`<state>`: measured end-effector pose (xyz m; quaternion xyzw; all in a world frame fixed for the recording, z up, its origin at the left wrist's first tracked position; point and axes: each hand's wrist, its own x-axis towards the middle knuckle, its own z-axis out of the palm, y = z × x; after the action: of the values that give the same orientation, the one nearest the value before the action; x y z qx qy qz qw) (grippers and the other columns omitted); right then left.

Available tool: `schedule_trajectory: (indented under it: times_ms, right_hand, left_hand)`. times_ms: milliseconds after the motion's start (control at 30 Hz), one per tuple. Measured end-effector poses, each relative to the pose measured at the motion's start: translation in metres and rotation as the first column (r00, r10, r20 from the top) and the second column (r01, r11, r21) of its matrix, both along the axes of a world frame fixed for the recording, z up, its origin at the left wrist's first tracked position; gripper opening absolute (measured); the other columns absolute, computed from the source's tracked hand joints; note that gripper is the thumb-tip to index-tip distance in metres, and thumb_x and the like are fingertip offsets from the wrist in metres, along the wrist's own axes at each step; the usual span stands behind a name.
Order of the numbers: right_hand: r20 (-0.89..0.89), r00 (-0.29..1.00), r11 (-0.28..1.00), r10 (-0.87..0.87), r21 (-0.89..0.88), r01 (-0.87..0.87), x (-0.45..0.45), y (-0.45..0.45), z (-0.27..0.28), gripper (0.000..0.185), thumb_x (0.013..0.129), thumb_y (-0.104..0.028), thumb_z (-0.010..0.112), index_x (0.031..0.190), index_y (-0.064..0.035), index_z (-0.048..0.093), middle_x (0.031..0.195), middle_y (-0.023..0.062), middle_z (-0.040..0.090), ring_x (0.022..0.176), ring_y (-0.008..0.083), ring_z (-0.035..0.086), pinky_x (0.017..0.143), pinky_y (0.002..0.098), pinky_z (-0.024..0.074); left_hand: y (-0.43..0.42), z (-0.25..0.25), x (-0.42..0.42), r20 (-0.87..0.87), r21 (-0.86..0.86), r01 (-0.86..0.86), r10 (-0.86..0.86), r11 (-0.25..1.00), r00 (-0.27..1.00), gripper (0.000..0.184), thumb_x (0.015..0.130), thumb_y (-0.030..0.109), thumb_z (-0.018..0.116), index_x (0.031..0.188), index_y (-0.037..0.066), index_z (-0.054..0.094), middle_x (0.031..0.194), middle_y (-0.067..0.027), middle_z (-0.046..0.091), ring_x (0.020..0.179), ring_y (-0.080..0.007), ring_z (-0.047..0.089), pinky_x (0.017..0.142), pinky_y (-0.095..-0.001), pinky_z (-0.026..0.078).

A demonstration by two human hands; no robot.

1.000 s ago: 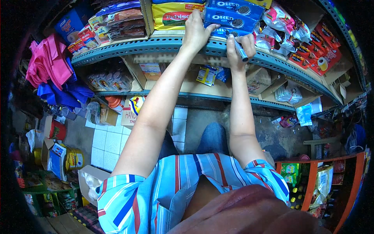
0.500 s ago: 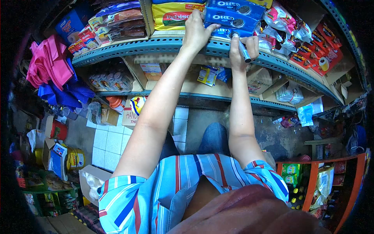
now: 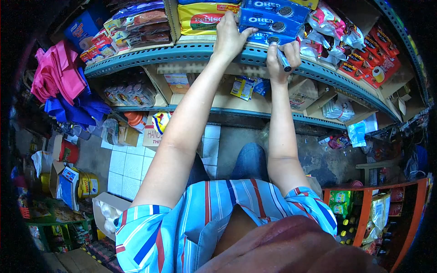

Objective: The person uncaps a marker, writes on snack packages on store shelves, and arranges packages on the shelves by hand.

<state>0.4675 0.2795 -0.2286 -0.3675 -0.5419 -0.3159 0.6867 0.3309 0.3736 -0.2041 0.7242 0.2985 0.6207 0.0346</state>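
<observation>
My right hand (image 3: 283, 61) is closed around a marker pen (image 3: 284, 61), blue-grey with a dark end pointing down toward me. Its fingers are at the front of the lowest blue Oreo pack (image 3: 266, 38); the pen's tip is hidden. My left hand (image 3: 228, 37) grips the left end of the Oreo packs, thumb across the front, fingers reaching up along the side. Just left of those fingers lies a yellow and red Rebisco pack (image 3: 200, 23). More Oreo packs (image 3: 268, 22) are stacked above the lowest one.
A perforated blue-grey shelf edge (image 3: 191, 51) runs below the packs. White-pink snack bags (image 3: 334, 32) and red-black packs (image 3: 373, 59) sit to the right. Pink plastic bags (image 3: 59, 73) hang at left. A yellow sachet (image 3: 243, 88) lies on the lower shelf. An orange rack (image 3: 364, 218) stands behind me.
My right hand and the marker pen have shifted very slightly left, and the pen's near end has moved up a little. My left hand stays in place on the Oreo pack.
</observation>
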Motion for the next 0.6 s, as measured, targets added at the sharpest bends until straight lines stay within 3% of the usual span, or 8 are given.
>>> schedule_trajectory:
  times_ms: [233, 600]
  right_hand:
    - [-0.005, 1.0, 0.999, -0.019, 0.035, 0.019, 0.0005, 0.0027, -0.0005, 0.018, 0.073, -0.002, 0.069, 0.066, -0.0008, 0.053, 0.07, 0.0128, 0.049, 0.06, 0.0288, 0.05, 0.055, 0.0404, 0.0408]
    - [0.066, 0.996, 0.998, 0.054, -0.048, -0.051, 0.0035, -0.0007, 0.0011, 0.019, 0.075, -0.005, 0.069, 0.067, -0.0016, 0.052, 0.07, 0.011, 0.048, 0.062, 0.0269, 0.05, 0.056, 0.0401, 0.0402]
  left_hand:
    - [-0.0001, 0.0003, -0.0004, -0.015, 0.006, -0.014, 0.014, 1.0, 1.0, 0.054, 0.073, 0.034, 0.093, 0.088, 0.004, 0.051, 0.073, -0.0103, 0.061, 0.07, -0.0249, 0.065, 0.063, -0.0367, 0.052]
    - [-0.0001, 0.0001, 0.0002, -0.025, -0.019, -0.024, 0.024, 1.0, 0.999, 0.052, 0.074, 0.033, 0.093, 0.087, 0.005, 0.051, 0.073, -0.0097, 0.061, 0.069, -0.0231, 0.065, 0.062, -0.0354, 0.052]
